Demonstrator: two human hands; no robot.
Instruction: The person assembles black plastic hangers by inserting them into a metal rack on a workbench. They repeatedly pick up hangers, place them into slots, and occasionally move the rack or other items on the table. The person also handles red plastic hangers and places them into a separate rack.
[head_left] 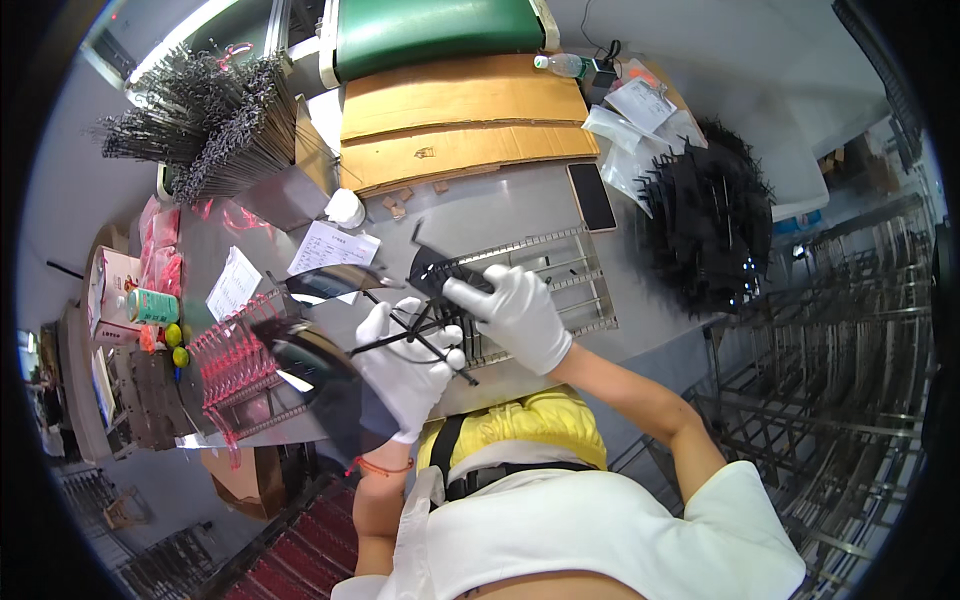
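Observation:
My left hand (405,375), in a white glove, is closed round a bunch of thin black rods (408,333) that cross in front of the palm. Dark, glossy curved panels (335,281) stick out on its left side; they resemble sunglasses, but I cannot tell their exact kind. Just to the right, my gloved right hand (520,318) pinches a black flat piece (432,270) with a bent thin arm between thumb and fingers. Behind and below this hand lies a metal wire rack (565,285) with rows of small slots. The fingers partly hide where the black pieces meet.
A large heap of black pieces (705,225) stands at the right, beside a phone (592,198). Cardboard (460,105) lies at the back, before a green conveyor belt (440,35). At left are a rack with pink parts (235,360), papers (333,247) and a bin of thin rods (285,195).

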